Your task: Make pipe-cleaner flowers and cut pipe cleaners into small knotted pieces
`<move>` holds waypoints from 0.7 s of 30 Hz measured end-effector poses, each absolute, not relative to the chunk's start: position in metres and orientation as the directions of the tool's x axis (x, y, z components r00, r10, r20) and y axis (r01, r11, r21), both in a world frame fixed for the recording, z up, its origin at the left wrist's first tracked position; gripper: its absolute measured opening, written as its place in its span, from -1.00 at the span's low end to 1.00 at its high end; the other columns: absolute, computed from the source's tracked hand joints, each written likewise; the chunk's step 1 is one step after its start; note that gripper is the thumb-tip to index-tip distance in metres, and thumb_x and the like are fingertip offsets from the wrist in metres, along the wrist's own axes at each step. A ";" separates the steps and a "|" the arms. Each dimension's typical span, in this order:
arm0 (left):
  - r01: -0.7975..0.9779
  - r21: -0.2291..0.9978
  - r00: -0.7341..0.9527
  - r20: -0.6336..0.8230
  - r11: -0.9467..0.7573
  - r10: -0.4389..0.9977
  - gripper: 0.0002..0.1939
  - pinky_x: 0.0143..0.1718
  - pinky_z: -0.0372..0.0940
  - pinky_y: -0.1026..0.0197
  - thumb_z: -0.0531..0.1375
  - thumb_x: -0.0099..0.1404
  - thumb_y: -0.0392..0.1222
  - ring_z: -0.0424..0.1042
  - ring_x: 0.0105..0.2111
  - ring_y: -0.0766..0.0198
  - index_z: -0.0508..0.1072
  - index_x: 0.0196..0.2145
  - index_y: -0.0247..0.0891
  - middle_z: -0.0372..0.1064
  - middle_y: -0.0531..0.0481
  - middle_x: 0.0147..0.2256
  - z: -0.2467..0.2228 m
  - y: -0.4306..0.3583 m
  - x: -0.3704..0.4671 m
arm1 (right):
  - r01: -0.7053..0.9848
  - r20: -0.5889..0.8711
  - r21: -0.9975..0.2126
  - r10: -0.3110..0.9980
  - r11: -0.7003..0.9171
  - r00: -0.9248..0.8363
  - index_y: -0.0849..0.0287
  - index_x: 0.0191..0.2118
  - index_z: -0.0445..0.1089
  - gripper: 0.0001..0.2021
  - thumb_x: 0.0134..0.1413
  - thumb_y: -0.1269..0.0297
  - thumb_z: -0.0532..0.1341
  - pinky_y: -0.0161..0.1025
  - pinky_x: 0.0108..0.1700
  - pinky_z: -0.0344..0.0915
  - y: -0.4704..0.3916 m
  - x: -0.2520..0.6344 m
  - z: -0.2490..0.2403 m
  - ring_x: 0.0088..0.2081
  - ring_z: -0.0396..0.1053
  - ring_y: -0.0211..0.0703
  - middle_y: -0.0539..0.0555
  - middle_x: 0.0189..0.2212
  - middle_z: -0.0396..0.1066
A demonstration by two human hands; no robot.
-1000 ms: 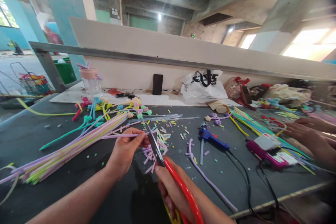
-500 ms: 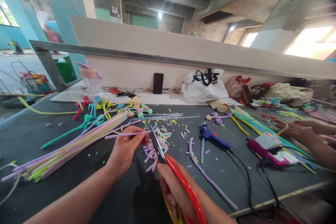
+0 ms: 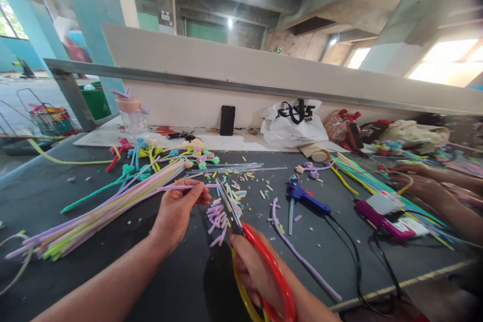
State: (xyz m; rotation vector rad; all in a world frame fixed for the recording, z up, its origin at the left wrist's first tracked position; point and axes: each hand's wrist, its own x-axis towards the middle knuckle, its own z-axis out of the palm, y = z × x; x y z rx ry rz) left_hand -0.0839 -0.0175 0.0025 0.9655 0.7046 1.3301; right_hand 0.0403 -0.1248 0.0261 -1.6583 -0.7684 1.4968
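Observation:
My left hand (image 3: 181, 209) pinches a lilac pipe cleaner (image 3: 211, 186) between thumb and fingers. The stem lies nearly level, its right end close to the tips of the scissors (image 3: 231, 206). My right hand (image 3: 252, 264) is wrapped round their handles, one red and one yellow. Whether the stem's end sits between the blades I cannot tell. Below the blades lies a pile of short cut lilac pieces (image 3: 218, 219), with pale yellow and green bits scattered behind it.
A pipe cleaner bundle (image 3: 113, 211) lies left, near bobbled stems (image 3: 151, 151). Right are a bent lilac stem (image 3: 287, 244), a blue glue gun (image 3: 307, 198) with its cord and a magenta device (image 3: 385, 219). A phone (image 3: 227, 121) stands behind. Another person's hands (image 3: 418, 183) work far right.
My left hand has shifted slightly left and up with the lilac stem. The scissors have moved a little right and down. The other person's hands have moved slightly.

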 end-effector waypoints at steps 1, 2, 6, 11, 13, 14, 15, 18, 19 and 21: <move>-0.471 0.882 0.139 0.100 -0.023 0.985 -0.84 -0.44 0.30 0.29 0.25 0.05 -0.21 0.40 -0.52 0.36 0.36 -0.43 -0.32 0.40 0.06 -0.54 0.003 -0.017 -0.084 | -0.033 -0.526 -0.850 0.843 -0.526 0.114 0.11 -0.34 0.14 -0.81 -0.03 0.12 0.05 -0.52 -0.82 -0.13 -0.126 0.040 0.027 -0.82 -0.12 -0.47 -0.21 -0.75 -0.02; -0.474 0.880 0.135 0.095 -0.020 0.986 -0.84 -0.43 0.30 0.29 0.25 0.05 -0.21 0.40 -0.52 0.37 0.35 -0.43 -0.32 0.40 0.07 -0.54 0.003 -0.017 -0.084 | -0.013 -0.522 -0.852 0.847 -0.523 0.098 0.11 -0.32 0.14 -0.81 -0.03 0.12 0.03 -0.51 -0.81 -0.09 -0.127 0.040 0.029 -0.81 -0.10 -0.46 -0.20 -0.73 0.02; -0.479 0.878 0.108 0.073 -0.013 0.992 -0.82 -0.43 0.29 0.29 0.26 0.03 -0.21 0.40 -0.53 0.37 0.35 -0.43 -0.32 0.40 0.07 -0.54 0.001 -0.017 -0.083 | 0.020 -0.522 -0.852 0.851 -0.524 0.064 0.11 -0.31 0.14 -0.83 -0.02 0.16 -0.01 -0.49 -0.78 -0.02 -0.130 0.041 0.034 -0.78 -0.05 -0.45 -0.17 -0.68 0.06; -0.461 0.888 0.132 0.076 -0.007 0.988 -0.81 -0.43 0.29 0.28 0.27 0.01 -0.21 0.40 -0.53 0.35 0.36 -0.43 -0.32 0.41 0.05 -0.55 -0.002 -0.019 -0.081 | 0.083 -0.512 -0.853 0.857 -0.515 0.054 0.09 -0.32 0.13 -0.86 -0.04 0.19 0.00 -0.49 -0.79 -0.04 -0.127 0.037 0.035 -0.79 -0.06 -0.44 -0.18 -0.70 0.06; -0.457 0.889 0.153 0.086 -0.007 0.984 -0.82 -0.43 0.28 0.29 0.27 0.01 -0.22 0.39 -0.54 0.36 0.36 -0.43 -0.32 0.41 0.06 -0.55 -0.003 -0.020 -0.080 | 0.117 -0.539 -0.833 0.841 -0.541 0.057 0.09 -0.32 0.14 -0.86 -0.05 0.20 0.00 -0.47 -0.80 -0.02 -0.124 0.035 0.036 -0.80 -0.07 -0.42 -0.18 -0.72 0.04; -0.458 0.889 0.160 0.087 -0.004 0.983 -0.82 -0.43 0.28 0.29 0.27 0.01 -0.22 0.39 -0.54 0.37 0.36 -0.43 -0.32 0.41 0.06 -0.56 -0.004 -0.020 -0.080 | 0.128 -0.547 -0.825 0.835 -0.550 0.061 0.09 -0.31 0.14 -0.85 -0.05 0.20 0.00 -0.47 -0.80 -0.02 -0.123 0.034 0.037 -0.79 -0.07 -0.42 -0.18 -0.72 0.04; -0.459 0.888 0.165 0.088 -0.002 0.982 -0.83 -0.43 0.28 0.29 0.27 0.01 -0.22 0.39 -0.55 0.37 0.36 -0.43 -0.32 0.41 0.06 -0.56 -0.005 -0.020 -0.080 | 0.135 -0.551 -0.821 0.832 -0.555 0.067 0.10 -0.30 0.14 -0.84 -0.05 0.21 0.00 -0.46 -0.80 -0.02 -0.122 0.033 0.038 -0.79 -0.06 -0.41 -0.18 -0.72 0.05; -0.455 0.890 0.171 0.091 -0.003 0.981 -0.83 -0.44 0.27 0.30 0.26 0.01 -0.22 0.38 -0.55 0.38 0.37 -0.43 -0.32 0.41 0.06 -0.55 -0.007 -0.019 -0.079 | 0.136 -0.568 -0.808 0.819 -0.574 0.082 0.12 -0.28 0.16 -0.82 -0.06 0.20 0.01 -0.46 -0.79 -0.01 -0.121 0.033 0.040 -0.79 -0.06 -0.42 -0.17 -0.71 0.06; -0.454 0.891 0.172 0.093 -0.006 0.981 -0.83 -0.45 0.27 0.30 0.26 0.02 -0.22 0.38 -0.55 0.38 0.37 -0.43 -0.32 0.41 0.06 -0.55 -0.007 -0.019 -0.079 | 0.135 -0.577 -0.801 0.813 -0.583 0.084 0.12 -0.27 0.16 -0.81 -0.06 0.20 0.02 -0.46 -0.79 -0.01 -0.120 0.033 0.041 -0.79 -0.05 -0.41 -0.17 -0.71 0.06; -0.454 0.891 0.169 0.097 -0.010 0.981 -0.83 -0.45 0.27 0.30 0.26 0.02 -0.22 0.38 -0.55 0.37 0.36 -0.43 -0.32 0.41 0.06 -0.56 -0.008 -0.018 -0.079 | 0.135 -0.583 -0.797 0.809 -0.588 0.078 0.10 -0.27 0.15 -0.81 -0.06 0.20 0.03 -0.45 -0.79 -0.01 -0.121 0.033 0.040 -0.80 -0.05 -0.40 -0.17 -0.72 0.06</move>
